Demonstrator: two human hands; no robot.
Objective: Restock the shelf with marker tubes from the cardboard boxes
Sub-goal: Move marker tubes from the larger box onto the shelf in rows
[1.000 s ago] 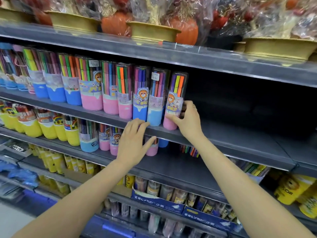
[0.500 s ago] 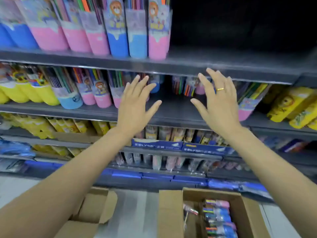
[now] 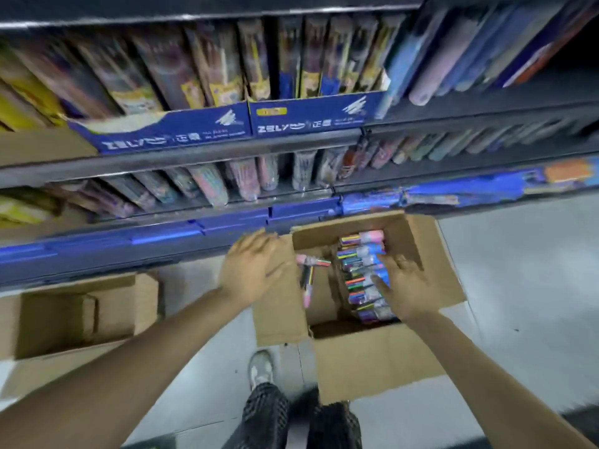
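From the head camera, the open cardboard box [image 3: 382,354] on the floor serves as landmark: a stack of marker tubes [image 3: 363,273] lies along its right inner side, too blurred to count, and one more pink-capped tube [image 3: 307,280] lies loose at its left side. The right hand [image 3: 405,290] reaches into the box, fingers spread loosely over the stack, gripping nothing clearly. The left hand [image 3: 256,267] hovers over the box's left flap, fingers relaxed. A second, empty-looking box [image 3: 74,315] sits left of it; two boxes in all
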